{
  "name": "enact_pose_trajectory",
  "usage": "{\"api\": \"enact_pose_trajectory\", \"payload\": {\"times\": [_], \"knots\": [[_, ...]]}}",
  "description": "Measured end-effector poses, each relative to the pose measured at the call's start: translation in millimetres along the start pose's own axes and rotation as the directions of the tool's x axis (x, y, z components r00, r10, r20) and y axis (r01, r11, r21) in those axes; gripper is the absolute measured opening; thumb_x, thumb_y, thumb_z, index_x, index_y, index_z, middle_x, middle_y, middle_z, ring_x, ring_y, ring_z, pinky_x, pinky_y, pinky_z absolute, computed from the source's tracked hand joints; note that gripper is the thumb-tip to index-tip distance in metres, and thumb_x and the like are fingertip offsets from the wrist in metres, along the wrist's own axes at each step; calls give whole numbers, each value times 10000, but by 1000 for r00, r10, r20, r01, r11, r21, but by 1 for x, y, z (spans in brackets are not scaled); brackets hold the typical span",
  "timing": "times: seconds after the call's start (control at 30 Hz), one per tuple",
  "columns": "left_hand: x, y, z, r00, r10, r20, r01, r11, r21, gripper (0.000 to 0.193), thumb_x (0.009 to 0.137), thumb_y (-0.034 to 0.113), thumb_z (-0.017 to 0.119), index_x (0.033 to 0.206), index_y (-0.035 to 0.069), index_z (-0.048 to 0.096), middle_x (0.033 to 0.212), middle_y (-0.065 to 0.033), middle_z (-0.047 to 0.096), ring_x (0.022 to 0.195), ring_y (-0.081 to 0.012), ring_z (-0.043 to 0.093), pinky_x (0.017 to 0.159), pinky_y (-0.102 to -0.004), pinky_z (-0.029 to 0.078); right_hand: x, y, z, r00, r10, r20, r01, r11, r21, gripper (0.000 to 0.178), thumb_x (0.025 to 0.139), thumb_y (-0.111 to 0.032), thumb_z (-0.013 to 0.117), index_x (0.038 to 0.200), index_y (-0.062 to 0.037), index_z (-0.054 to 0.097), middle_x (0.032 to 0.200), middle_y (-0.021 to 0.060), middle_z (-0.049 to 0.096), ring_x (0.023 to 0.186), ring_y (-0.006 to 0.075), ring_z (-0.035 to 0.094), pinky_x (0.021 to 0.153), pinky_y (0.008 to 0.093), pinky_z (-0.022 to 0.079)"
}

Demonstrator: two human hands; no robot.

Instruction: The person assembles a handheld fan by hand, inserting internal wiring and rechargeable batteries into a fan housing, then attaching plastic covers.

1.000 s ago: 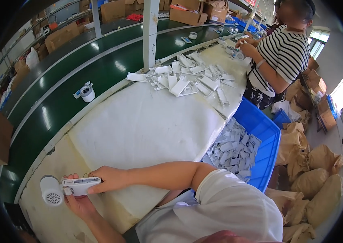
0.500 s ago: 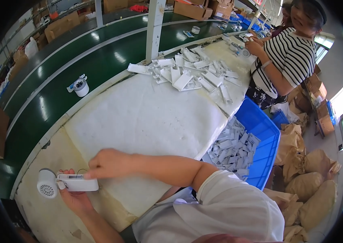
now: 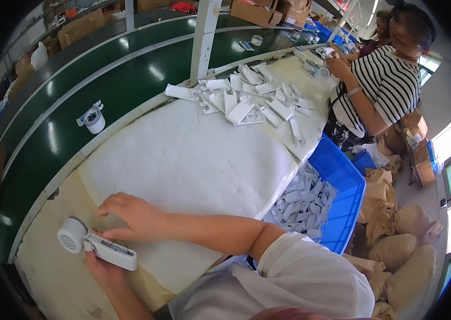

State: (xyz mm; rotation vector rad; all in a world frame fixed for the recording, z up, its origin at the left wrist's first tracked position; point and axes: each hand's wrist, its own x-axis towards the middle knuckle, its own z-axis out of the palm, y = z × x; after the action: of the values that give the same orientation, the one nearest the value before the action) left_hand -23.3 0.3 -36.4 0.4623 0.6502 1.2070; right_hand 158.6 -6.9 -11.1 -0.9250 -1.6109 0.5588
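My left hand (image 3: 105, 269) is closed round the handle of a white handheld device (image 3: 113, 254) near the table's left end. Its short round head (image 3: 72, 234) has a perforated end and points to the left. An open slot runs along the handle's upper face, and a thin dark wire (image 3: 120, 243) loops out of it. My right hand (image 3: 137, 217) hovers over the handle with fingers apart, the thumb close to the slot. Whether that thumb touches the device I cannot tell. No object shows between the right fingers.
A heap of white plastic shells (image 3: 247, 98) lies at the table's far side. A blue bin (image 3: 345, 197) of similar parts stands right. Beyond a white post (image 3: 204, 45) runs a green conveyor (image 3: 145, 80) carrying a part-built unit (image 3: 94, 119). A person in stripes (image 3: 377, 80) works far right.
My right hand has lifted off the handle's right end and spread its fingers, moving toward the hinge side. The device has tilted, its right end lower. The unit on the conveyor has shifted slightly left.
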Motion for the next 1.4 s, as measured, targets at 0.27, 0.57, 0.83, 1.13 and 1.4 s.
{"api": "enact_pose_trajectory", "payload": {"times": [0.27, 0.57, 0.83, 1.13, 1.4], "knots": [[-7, 5, 6, 994, -98, 44, 100, 994, -42, 363, 924, 309, 423, 1166, 44, 474, 1017, -60, 588, 893, -158, 583, 718, -311, 492, 3, 14, 2, 922, 197, 332, -181, 980, -79, 363, 860, -387, 509, 960, -49, 593, 848, 103, 597, 863, 283, 533, 794, 386, 408], [-6, 3, 5, 994, -112, 17, 113, 991, -72, 358, 925, 315, 422, 1154, 48, 487, 989, -58, 599, 826, -153, 598, 653, -296, 499, 3, 22, 3, 915, 160, 370, -145, 987, -68, 309, 846, -355, 537, 913, -61, 607, 834, 88, 601, 833, 276, 535, 765, 383, 412], [-4, 2, -8, 990, -107, 86, 110, 994, -25, 382, 933, 301, 415, 1188, 19, 458, 1070, -77, 555, 965, -172, 543, 805, -323, 454, 2, 20, 2, 924, 156, 349, -152, 988, -40, 309, 840, -351, 548, 887, -52, 612, 824, 100, 599, 825, 290, 533, 760, 392, 413], [-6, 6, -2, 992, -10, 128, -10, 987, 159, 431, 920, 331, 443, 1198, 1, 434, 1115, -114, 506, 1028, -220, 497, 885, -363, 402, 0, 23, 6, 944, 100, 314, -95, 995, -33, 302, 844, -340, 547, 868, -48, 623, 798, 103, 598, 802, 300, 538, 732, 396, 426], [-1, 3, -10, 995, -60, 80, 50, 991, 121, 416, 913, 311, 468, 1184, -4, 448, 1141, -107, 505, 1065, -217, 491, 920, -357, 400, -1, 24, 6, 942, 98, 321, -87, 995, -50, 278, 842, -324, 557, 871, -57, 627, 795, 97, 597, 797, 292, 541, 727, 391, 430]]}}
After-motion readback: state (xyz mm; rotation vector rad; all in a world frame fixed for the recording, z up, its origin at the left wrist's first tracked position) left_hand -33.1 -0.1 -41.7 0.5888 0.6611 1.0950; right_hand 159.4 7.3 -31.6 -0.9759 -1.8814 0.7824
